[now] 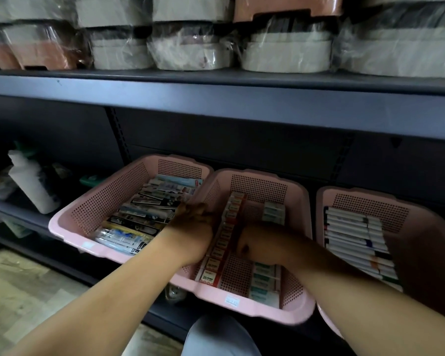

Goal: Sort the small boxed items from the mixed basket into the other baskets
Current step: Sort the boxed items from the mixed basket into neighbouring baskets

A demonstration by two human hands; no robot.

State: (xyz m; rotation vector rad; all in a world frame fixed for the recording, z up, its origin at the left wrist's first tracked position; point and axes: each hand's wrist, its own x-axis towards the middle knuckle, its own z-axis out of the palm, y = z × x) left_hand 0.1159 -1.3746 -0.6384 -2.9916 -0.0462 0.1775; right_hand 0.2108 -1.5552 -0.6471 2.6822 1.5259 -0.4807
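Three pink perforated baskets stand side by side on a low shelf. The left basket holds mixed long packs. In the middle basket, a row of red-labelled small boxes runs along the left side and green-labelled boxes along the right. My left hand lies over the wall between the left and middle baskets, against the red row's left side. My right hand is inside the middle basket, between the red row and the green boxes. Both hands are dark and their fingers are hidden.
The right basket holds stacked white boxes. A white bottle leans on the shelf at the left. A dark shelf beam overhangs the baskets, with plastic-wrapped tubs above it. Floor shows at the lower left.
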